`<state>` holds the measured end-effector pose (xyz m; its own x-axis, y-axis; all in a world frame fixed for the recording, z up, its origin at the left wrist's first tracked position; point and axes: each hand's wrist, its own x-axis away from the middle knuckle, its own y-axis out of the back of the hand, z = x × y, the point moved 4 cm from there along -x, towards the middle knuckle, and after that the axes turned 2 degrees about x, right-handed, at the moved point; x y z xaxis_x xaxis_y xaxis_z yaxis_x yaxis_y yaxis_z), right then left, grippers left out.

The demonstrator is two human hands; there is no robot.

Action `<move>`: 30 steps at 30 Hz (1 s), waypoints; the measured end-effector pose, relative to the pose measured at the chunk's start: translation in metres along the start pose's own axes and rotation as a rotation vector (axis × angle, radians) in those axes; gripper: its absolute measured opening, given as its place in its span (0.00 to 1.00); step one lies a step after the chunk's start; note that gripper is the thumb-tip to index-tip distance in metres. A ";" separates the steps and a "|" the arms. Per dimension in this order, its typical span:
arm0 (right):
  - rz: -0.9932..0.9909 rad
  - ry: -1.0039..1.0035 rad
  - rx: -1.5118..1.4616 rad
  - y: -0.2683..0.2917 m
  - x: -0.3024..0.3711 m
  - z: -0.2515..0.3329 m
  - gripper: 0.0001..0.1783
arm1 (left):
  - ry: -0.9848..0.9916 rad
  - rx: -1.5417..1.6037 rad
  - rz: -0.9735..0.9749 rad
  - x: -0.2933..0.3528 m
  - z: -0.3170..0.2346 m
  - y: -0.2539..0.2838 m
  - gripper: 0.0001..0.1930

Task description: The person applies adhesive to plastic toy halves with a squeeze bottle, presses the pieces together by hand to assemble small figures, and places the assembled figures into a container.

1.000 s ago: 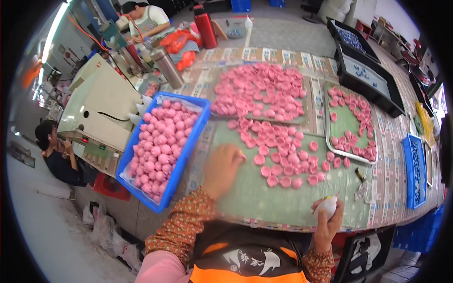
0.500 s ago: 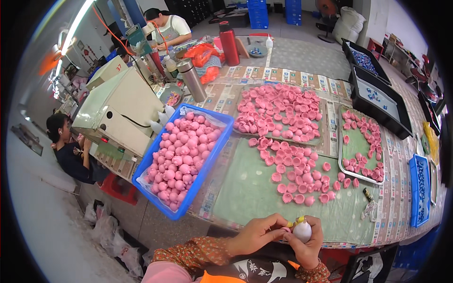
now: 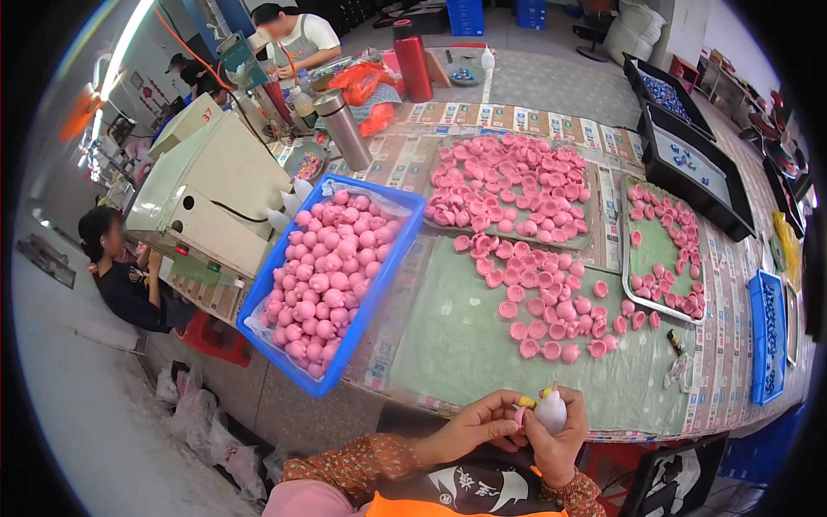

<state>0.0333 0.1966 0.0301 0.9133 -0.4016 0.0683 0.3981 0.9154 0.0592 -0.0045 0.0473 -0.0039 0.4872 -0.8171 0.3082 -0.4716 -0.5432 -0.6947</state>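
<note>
At the table's near edge my right hand (image 3: 558,446) is wrapped round a small white squeeze bottle (image 3: 550,415), its thin tip pointing up. Close against it, my left hand (image 3: 469,429) pinches a pink cup-shaped shell (image 3: 520,417), partly covered by the fingers. Yellow covers sit on some fingertips. Beyond the hands, several loose pink half shells (image 3: 536,329) lie on a green sheet (image 3: 457,345). More fill a board (image 3: 594,220) behind them. To the left, a blue crate (image 3: 320,385) lined with clear plastic is heaped with round pink pieces (image 3: 332,258).
A metal-rimmed tray (image 3: 659,308) of pink shells stands right, near black trays (image 3: 702,194) and a blue tray (image 3: 756,345). A beige machine (image 3: 215,194), a steel flask (image 3: 343,129) and a red flask (image 3: 413,65) stand at the left and back. Two people (image 3: 297,39) sit working there.
The pink shell in my left hand has turned and shows more between the fingers. My right hand keeps the bottle, whose thin tip now stands out. The whole view has shifted slightly.
</note>
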 end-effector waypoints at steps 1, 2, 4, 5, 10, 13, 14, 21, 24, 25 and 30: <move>-0.013 0.018 0.004 0.001 0.000 -0.002 0.19 | -0.016 0.006 -0.002 0.000 0.000 -0.001 0.21; -0.025 0.037 0.007 0.002 0.000 -0.003 0.19 | -0.011 0.009 0.000 -0.001 0.000 -0.002 0.21; -0.034 0.040 0.021 0.005 0.000 -0.005 0.19 | -0.012 0.005 -0.011 -0.004 0.000 -0.004 0.22; -0.042 0.047 0.035 0.007 0.001 -0.005 0.19 | 0.000 0.009 -0.001 -0.005 0.001 -0.005 0.22; -0.052 0.059 0.135 0.009 0.008 -0.005 0.20 | -0.065 -0.082 -0.029 -0.002 0.006 0.000 0.21; 0.028 0.044 0.170 0.006 0.007 -0.011 0.21 | -0.047 -0.031 -0.095 0.006 0.000 -0.002 0.20; 0.089 0.028 0.145 0.004 0.006 -0.012 0.21 | -0.040 -0.017 -0.146 0.007 -0.003 0.001 0.19; 0.105 -0.001 -0.039 0.029 0.000 -0.012 0.24 | -0.060 0.118 -0.233 0.001 -0.018 0.008 0.26; 0.122 -0.070 -0.021 0.047 0.003 -0.006 0.26 | -0.086 0.204 -0.217 0.005 -0.020 0.008 0.22; 0.128 0.024 0.077 0.054 0.005 0.000 0.27 | -0.072 0.215 -0.244 0.006 -0.019 0.009 0.22; 0.152 0.151 0.088 0.057 0.012 0.001 0.28 | -0.102 0.290 -0.157 -0.001 -0.012 0.013 0.31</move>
<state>0.0671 0.2436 0.0355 0.9674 -0.2445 -0.0662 0.2518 0.9566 0.1466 -0.0196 0.0388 -0.0056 0.6151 -0.6963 0.3698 -0.1635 -0.5715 -0.8041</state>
